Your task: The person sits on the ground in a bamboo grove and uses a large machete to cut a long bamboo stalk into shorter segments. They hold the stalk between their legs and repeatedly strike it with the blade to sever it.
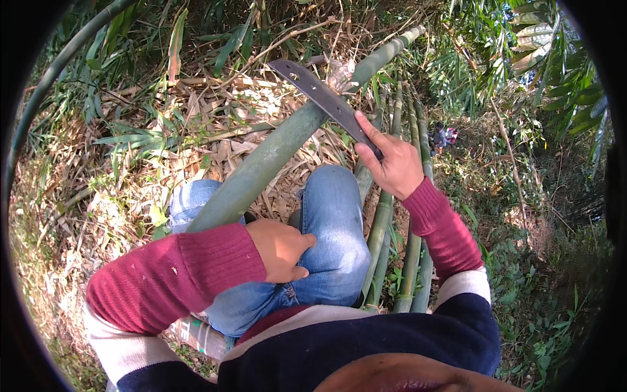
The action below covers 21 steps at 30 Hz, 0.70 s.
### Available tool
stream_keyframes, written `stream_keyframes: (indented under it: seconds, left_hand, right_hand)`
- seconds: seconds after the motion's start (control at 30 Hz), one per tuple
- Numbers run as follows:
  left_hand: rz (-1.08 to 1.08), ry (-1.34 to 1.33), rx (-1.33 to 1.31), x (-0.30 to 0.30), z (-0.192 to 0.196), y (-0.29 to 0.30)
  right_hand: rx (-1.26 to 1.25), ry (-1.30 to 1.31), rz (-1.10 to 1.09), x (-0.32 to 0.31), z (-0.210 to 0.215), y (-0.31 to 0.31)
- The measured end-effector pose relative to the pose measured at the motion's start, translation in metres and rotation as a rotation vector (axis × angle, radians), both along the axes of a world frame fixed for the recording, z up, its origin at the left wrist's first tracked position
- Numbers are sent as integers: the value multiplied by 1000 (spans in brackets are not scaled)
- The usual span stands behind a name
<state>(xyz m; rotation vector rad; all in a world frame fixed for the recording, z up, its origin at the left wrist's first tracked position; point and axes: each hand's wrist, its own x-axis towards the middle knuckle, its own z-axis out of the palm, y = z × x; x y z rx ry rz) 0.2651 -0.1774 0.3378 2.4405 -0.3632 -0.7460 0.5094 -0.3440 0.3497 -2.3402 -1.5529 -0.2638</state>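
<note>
My right hand (pixel 396 163) grips a dark machete (pixel 313 90) near its handle end, with the forefinger stretched along the metal. The long, flat blade points up and to the left and crosses over a thick green bamboo pole (pixel 264 160). Whether blade and pole touch, I cannot tell. The pole slants from between my knees to the upper right, its near end hidden behind my left forearm. My left hand (pixel 282 249) is above my thighs, its thumb and a fingertip apart and nothing visible between them; its other fingers are hidden.
Several slimmer bamboo poles (pixel 409 268) lie to the right of my knee. Dry leaves (pixel 228 108) cover the ground. A bent green stem (pixel 46 81) arches at the far left. Shrubs grow at the right, where a small, unclear figure (pixel 445 136) shows in the distance.
</note>
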Motion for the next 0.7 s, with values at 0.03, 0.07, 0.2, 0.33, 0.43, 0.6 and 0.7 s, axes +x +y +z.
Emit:
stream_keyframes:
  seconds: [0.03, 0.07, 0.2, 0.33, 0.43, 0.6, 0.7]
  left_hand:
    - [-2, 9, -50, 2, 2, 1]
    - [-9, -6, 2, 5, 3, 4]
    - [-26, 38, 130, 6, -3, 8]
    - [-39, 73, 94, 8, 2, 3]
    - [-68, 41, 83, 7, 0, 6]
    - [-45, -3, 56, 6, -3, 5]
    - [-37, -24, 91, 9, 1, 5]
  right_hand:
    - [-47, 31, -9, -17, -4, -4]
    - [-112, -41, 89, -29, 2, -7]
    - [-167, -110, 197, -37, 7, -11]
    - [-87, -24, 22, 3, 6, -5]
    - [-179, -46, 276, -49, 18, -11]
    - [-185, -57, -76, 0, 23, 5]
    - [-214, -4, 27, -27, 24, -2]
